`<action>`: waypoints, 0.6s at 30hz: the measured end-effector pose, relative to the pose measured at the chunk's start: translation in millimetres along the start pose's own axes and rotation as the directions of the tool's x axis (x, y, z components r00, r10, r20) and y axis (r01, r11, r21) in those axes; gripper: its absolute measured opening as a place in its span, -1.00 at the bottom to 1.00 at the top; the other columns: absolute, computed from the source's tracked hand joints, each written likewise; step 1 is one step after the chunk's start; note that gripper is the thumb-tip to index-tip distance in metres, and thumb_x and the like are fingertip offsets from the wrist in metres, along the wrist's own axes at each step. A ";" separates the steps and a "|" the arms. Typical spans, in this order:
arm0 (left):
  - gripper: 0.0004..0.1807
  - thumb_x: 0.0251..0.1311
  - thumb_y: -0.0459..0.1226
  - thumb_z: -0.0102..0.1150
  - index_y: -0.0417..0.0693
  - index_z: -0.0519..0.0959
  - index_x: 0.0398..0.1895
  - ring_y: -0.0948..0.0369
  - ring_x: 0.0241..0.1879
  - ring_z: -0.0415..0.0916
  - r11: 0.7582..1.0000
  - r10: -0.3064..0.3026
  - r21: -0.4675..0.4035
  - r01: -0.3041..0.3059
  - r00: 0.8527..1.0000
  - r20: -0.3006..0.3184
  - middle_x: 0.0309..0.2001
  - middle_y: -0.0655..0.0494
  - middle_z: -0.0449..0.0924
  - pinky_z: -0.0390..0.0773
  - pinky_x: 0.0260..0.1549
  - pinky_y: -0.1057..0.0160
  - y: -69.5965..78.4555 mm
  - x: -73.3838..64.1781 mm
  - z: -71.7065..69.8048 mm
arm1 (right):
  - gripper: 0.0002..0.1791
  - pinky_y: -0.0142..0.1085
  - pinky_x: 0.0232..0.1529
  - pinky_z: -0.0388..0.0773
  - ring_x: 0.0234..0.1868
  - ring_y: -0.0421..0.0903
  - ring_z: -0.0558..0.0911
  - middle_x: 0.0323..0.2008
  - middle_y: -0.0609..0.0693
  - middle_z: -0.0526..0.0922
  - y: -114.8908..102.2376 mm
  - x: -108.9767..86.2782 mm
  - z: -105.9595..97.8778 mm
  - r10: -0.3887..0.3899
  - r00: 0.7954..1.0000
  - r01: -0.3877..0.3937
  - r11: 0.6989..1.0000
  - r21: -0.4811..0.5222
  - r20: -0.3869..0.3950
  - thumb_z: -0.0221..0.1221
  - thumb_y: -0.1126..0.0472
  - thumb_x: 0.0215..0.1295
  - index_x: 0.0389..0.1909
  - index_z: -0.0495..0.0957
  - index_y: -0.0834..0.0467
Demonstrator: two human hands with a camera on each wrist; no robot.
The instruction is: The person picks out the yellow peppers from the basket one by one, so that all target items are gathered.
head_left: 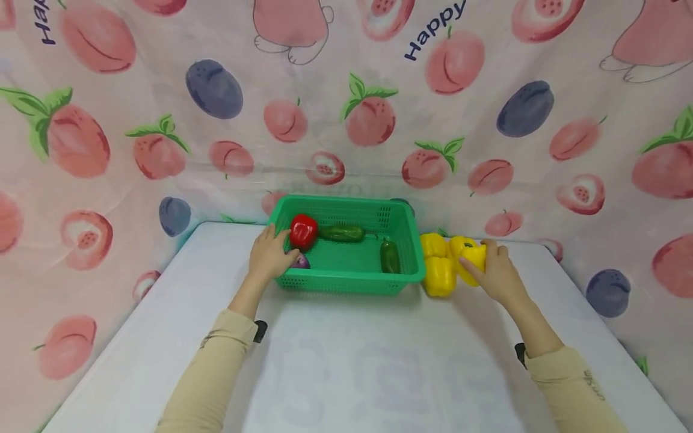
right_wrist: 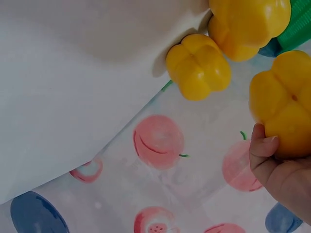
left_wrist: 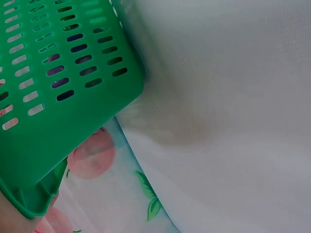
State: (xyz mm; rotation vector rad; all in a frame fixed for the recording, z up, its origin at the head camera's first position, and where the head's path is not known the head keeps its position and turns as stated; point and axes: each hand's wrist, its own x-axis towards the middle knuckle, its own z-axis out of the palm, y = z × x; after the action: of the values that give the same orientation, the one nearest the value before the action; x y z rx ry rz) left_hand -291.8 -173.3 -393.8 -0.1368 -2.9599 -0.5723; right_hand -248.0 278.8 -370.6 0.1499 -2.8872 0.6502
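A green basket (head_left: 346, 282) stands at the back of the table. Inside it lie a red bell pepper (head_left: 304, 231), a long green vegetable (head_left: 342, 233), a shorter green pepper (head_left: 389, 256) and a purple vegetable (head_left: 301, 261), partly covered by the left thumb. My left hand (head_left: 267, 252) grips the basket's left rim; in the left wrist view only a bit of that hand shows by the rim. With bent fingers my right hand (head_left: 499, 273) holds a yellow bell pepper (right_wrist: 286, 102), raised above other yellow bell peppers (head_left: 440, 278) beside the basket's right end.
A white table (head_left: 352, 355) runs under everything, its side edges sloping outward toward me. Behind it hangs a pink cloth (head_left: 303, 162) printed with peaches and plums, also down both sides. One smaller yellow pepper (right_wrist: 199, 68) sits near the table's back edge.
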 end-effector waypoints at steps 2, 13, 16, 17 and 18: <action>-0.35 0.26 -0.05 -0.03 -0.19 0.24 0.36 -0.24 0.43 -0.11 1.000 -0.002 0.002 0.002 1.000 -0.004 0.41 -0.41 -0.04 -0.04 0.41 -0.14 0.2 0.8 0.3 | -0.14 0.11 -0.31 0.48 -0.32 0.31 0.44 -0.07 0.54 0.27 1.9 1.3 -0.5 -0.002 1.000 0.002 1.000 -0.004 0.000 -0.04 -0.23 0.34 0.26 0.04 0.44; -0.35 0.25 -0.05 -0.02 -0.17 0.26 0.35 -0.21 0.44 -0.11 1.000 -0.001 -0.022 0.001 1.000 -0.005 0.42 -0.39 -0.02 -0.04 0.42 -0.12 -1.0 3.1 1.2 | -0.11 0.12 -0.28 0.49 -0.24 0.35 0.46 0.00 0.58 0.30 11.9 4.1 2.9 0.100 0.995 -0.100 0.995 0.009 0.023 -0.01 -0.27 0.29 0.25 0.09 0.44; -0.35 0.26 -0.07 -0.03 -0.17 0.23 0.37 -0.21 0.45 -0.14 0.999 -0.011 -0.030 0.011 1.000 0.010 0.43 -0.38 -0.06 -0.08 0.43 -0.13 -0.6 3.2 1.5 | -0.13 0.07 -0.30 0.50 -0.26 0.32 0.46 -0.01 0.56 0.32 13.8 5.1 4.0 0.116 0.993 -0.117 0.993 0.016 0.030 0.00 -0.25 0.28 0.23 0.10 0.44; -0.35 0.26 -0.07 -0.03 -0.17 0.23 0.37 -0.21 0.45 -0.15 1.000 -0.012 -0.028 0.012 1.000 0.009 0.43 -0.38 -0.07 -0.08 0.43 -0.13 -0.5 2.9 1.7 | -0.13 0.06 -0.30 0.50 -0.26 0.31 0.46 -0.01 0.56 0.32 14.2 5.5 4.5 0.125 0.991 -0.126 0.992 0.022 0.038 0.01 -0.25 0.28 0.23 0.10 0.43; -0.35 0.27 -0.06 -0.04 -0.17 0.22 0.37 -0.21 0.45 -0.15 1.000 -0.012 -0.025 0.013 1.000 0.012 0.43 -0.38 -0.07 -0.08 0.43 -0.13 -0.5 2.6 1.9 | -0.12 0.06 -0.28 0.50 -0.25 0.30 0.46 -0.01 0.55 0.32 14.5 5.8 5.1 0.135 0.990 -0.137 0.990 0.025 0.050 0.00 -0.26 0.28 0.24 0.10 0.44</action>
State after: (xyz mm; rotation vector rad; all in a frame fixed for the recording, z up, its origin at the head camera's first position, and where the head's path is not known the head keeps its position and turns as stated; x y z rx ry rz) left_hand -294.7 -172.9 -395.4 -0.1244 -2.9679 -0.6117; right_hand -256.4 289.3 -380.0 -0.0284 -2.9550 0.7208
